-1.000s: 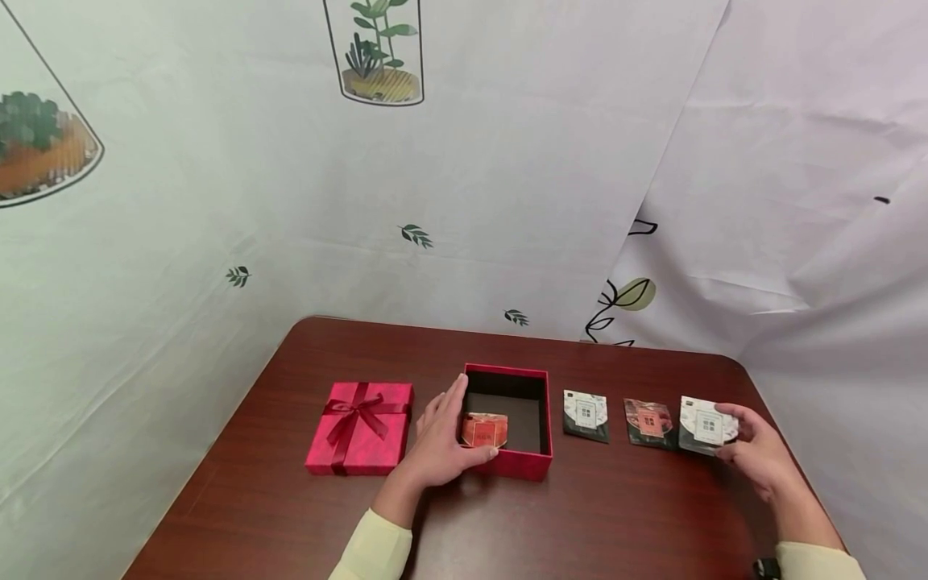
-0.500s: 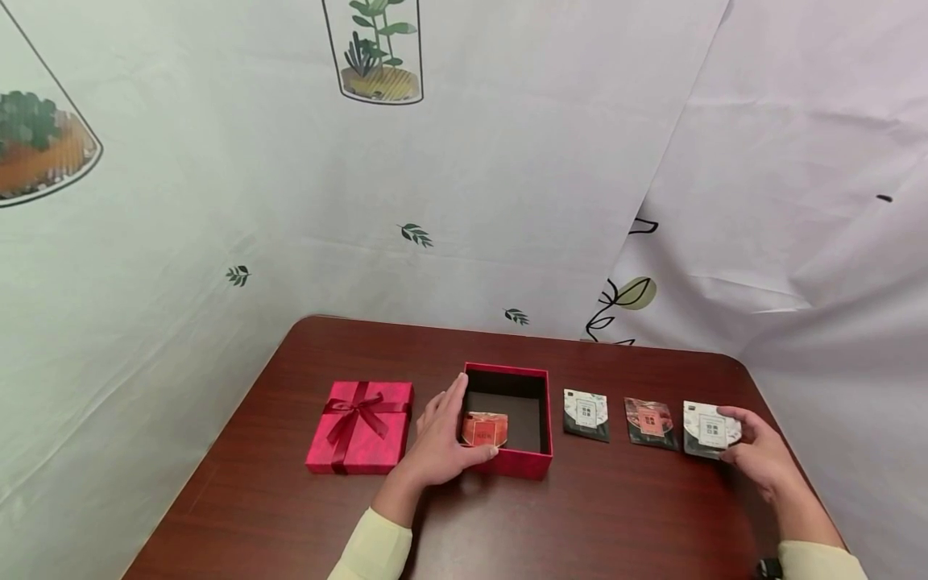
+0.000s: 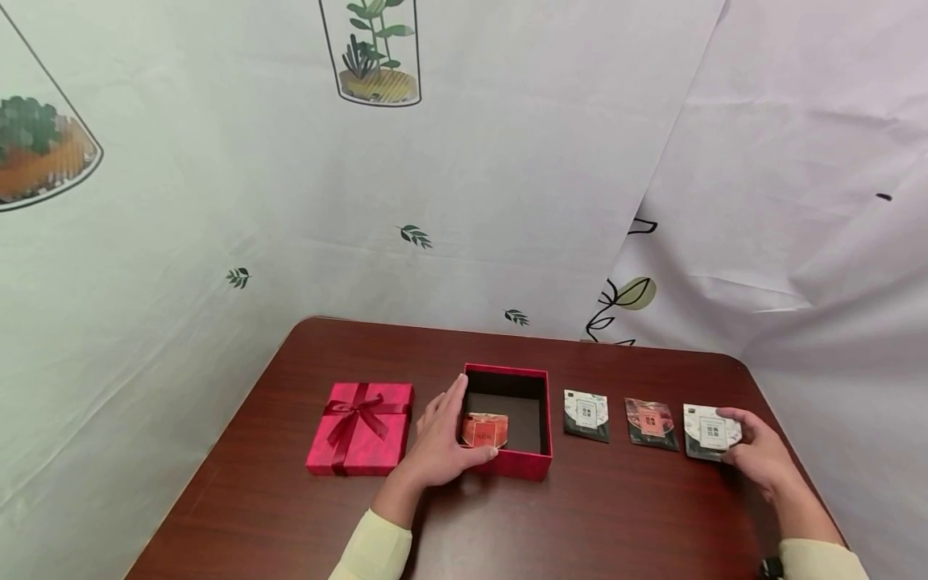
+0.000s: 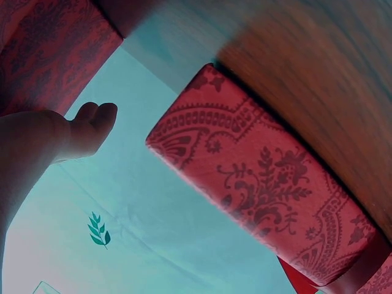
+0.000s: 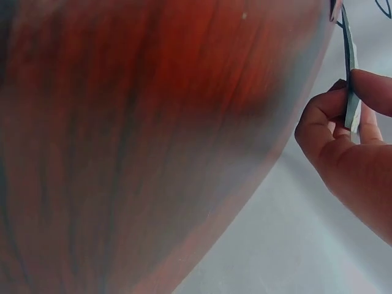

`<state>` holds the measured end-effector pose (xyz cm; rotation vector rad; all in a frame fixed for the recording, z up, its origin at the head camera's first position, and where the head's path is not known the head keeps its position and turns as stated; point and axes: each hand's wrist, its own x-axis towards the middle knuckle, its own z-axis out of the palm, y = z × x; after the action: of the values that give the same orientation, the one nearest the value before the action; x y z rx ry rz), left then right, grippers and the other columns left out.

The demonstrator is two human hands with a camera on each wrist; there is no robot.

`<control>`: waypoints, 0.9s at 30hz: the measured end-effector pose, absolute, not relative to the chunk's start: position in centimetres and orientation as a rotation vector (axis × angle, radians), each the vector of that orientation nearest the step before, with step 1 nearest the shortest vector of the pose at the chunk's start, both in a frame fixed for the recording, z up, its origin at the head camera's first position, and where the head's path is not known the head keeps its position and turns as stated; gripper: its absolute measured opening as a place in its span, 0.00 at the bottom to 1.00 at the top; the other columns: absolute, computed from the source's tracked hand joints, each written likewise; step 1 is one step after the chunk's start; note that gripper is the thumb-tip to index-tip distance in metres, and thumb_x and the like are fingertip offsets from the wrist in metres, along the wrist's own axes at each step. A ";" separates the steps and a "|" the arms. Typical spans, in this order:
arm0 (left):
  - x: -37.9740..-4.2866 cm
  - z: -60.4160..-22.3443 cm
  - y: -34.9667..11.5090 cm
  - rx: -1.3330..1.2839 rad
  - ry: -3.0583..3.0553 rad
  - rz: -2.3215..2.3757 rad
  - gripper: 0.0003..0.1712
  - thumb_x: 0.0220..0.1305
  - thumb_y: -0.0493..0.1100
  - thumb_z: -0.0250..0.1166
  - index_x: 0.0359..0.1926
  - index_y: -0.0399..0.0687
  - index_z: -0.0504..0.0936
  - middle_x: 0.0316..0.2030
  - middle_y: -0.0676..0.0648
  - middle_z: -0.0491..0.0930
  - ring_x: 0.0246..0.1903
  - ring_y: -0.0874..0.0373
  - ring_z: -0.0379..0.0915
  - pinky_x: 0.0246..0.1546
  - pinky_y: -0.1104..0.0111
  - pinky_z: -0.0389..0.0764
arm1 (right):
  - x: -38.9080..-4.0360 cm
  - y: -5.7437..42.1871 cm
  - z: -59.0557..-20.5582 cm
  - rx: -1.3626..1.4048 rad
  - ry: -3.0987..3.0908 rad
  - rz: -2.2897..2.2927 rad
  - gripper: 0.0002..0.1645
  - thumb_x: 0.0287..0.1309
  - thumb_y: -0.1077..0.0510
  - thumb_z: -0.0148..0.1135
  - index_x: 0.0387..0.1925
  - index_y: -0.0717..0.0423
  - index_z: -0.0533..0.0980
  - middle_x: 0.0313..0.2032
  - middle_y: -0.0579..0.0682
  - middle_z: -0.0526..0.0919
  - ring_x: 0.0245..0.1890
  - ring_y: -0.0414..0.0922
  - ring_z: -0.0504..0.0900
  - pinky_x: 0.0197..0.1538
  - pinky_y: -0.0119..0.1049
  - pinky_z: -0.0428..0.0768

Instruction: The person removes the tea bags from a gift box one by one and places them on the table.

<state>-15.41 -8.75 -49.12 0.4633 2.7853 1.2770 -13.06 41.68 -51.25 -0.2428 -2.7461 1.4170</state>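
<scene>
My left hand [image 3: 439,449] lies along the left wall of an open red gift box [image 3: 528,465]. Its fingers reach straight up that side, while the thumb crosses the front rim. Inside the box, an orange-red packet [image 3: 486,431] leans in the front left corner. Far to the right, my right hand [image 3: 761,455] pinches the right edge of a white and dark tea packet [image 3: 706,431]. The right wrist view shows this packet [image 5: 351,101] edge-on between thumb and fingers. Only the loosely bent outer fingers [image 4: 95,122] of my left hand appear in its wrist view.
A red lid [image 3: 391,451] with a ribbon bow sits left of the box. Between box and right hand lie a white and dark packet [image 3: 586,415] and a red and dark packet [image 3: 651,423]. The table [image 3: 580,524] meets a printed cloth backdrop [image 3: 507,201] behind.
The packet in my right hand has shifted slightly right and toward me, its gap from the red and dark packet a little wider. My left hand has kept its place on the box.
</scene>
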 end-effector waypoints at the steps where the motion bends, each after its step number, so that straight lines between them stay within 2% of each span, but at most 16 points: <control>1: -15.4 -49.2 -8.7 0.465 2.787 1.274 0.69 0.45 0.61 0.78 0.80 0.59 0.45 0.76 0.56 0.50 0.72 0.49 0.43 0.65 0.39 0.51 | -13.1 41.7 -51.3 -0.242 -2.750 1.412 0.44 0.38 0.81 0.59 0.64 0.74 0.62 0.48 0.67 0.73 0.35 0.39 0.72 0.32 0.34 0.75; 10: -15.4 -49.3 -8.8 0.469 2.788 1.273 0.69 0.45 0.61 0.78 0.80 0.60 0.45 0.76 0.56 0.50 0.72 0.49 0.43 0.65 0.39 0.50 | -13.6 42.2 -51.5 -0.261 -2.803 1.348 0.42 0.42 0.80 0.57 0.64 0.73 0.62 0.50 0.71 0.73 0.36 0.42 0.72 0.31 0.34 0.74; 18: -15.5 -49.3 -8.8 0.464 2.783 1.276 0.69 0.45 0.61 0.78 0.80 0.61 0.44 0.76 0.57 0.49 0.72 0.50 0.43 0.65 0.39 0.51 | -13.9 42.5 -51.4 -0.301 -2.867 1.281 0.41 0.44 0.78 0.58 0.65 0.72 0.63 0.55 0.75 0.70 0.42 0.54 0.71 0.33 0.34 0.70; 22: -15.5 -49.3 -8.8 0.459 2.781 1.278 0.69 0.45 0.61 0.78 0.80 0.60 0.45 0.76 0.57 0.50 0.72 0.49 0.43 0.65 0.39 0.51 | -14.1 42.6 -51.4 -0.319 -2.904 1.239 0.40 0.45 0.77 0.56 0.65 0.72 0.63 0.56 0.76 0.68 0.45 0.58 0.69 0.35 0.36 0.69; 27: -15.5 -49.3 -8.8 0.453 2.780 1.278 0.69 0.45 0.61 0.78 0.80 0.60 0.45 0.76 0.57 0.50 0.72 0.49 0.43 0.65 0.39 0.51 | -14.4 42.6 -51.4 -0.277 -2.976 1.160 0.39 0.45 0.75 0.52 0.65 0.71 0.64 0.54 0.76 0.67 0.43 0.60 0.68 0.36 0.41 0.66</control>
<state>-15.49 -8.78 -49.29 0.4529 2.7795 1.2778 -14.36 42.61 -51.43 -0.2767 -2.9755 1.1598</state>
